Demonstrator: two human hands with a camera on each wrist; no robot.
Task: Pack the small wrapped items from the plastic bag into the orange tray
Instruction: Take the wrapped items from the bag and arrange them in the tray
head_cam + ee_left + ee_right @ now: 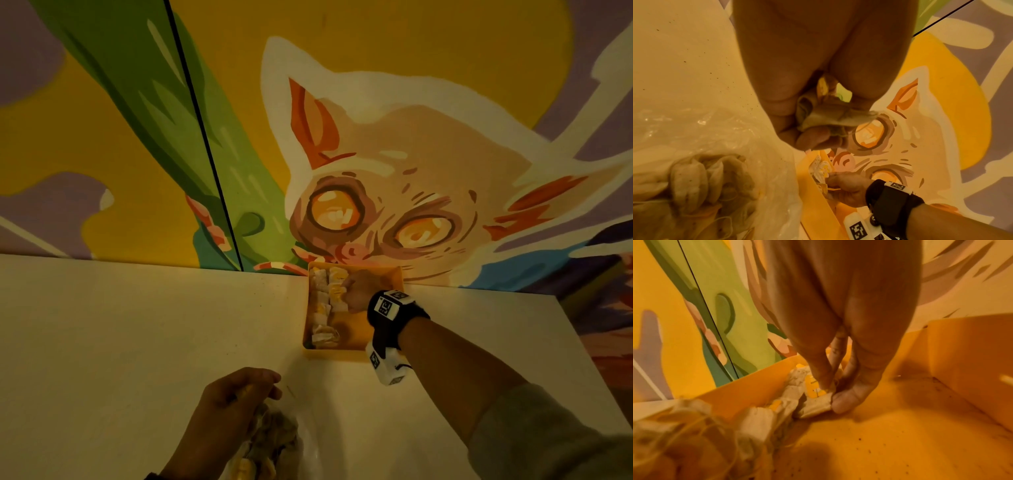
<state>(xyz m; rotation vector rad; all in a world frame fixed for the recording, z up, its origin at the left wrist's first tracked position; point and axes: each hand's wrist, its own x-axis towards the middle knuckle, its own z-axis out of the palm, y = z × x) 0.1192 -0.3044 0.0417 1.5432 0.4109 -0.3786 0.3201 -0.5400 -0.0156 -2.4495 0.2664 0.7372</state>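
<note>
Left hand [807, 97] curled round a tea bag [830, 116], string trailing off it. Sat above the clear plastic bag [756, 129], more tea bags [701, 181] heaped inside. Beyond it, right hand [849, 190] reached into the orange tray [807, 186], fingers on a wrapped tea bag [821, 168]. Black strap with marker blocks on that wrist. Cat mural [900, 138] behind.

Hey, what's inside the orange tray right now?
The orange tray holds wrapped items in rows along its left side. The right hand reaches in and pinches one. The floor to the right is bare; the hand covers part of it.
</note>
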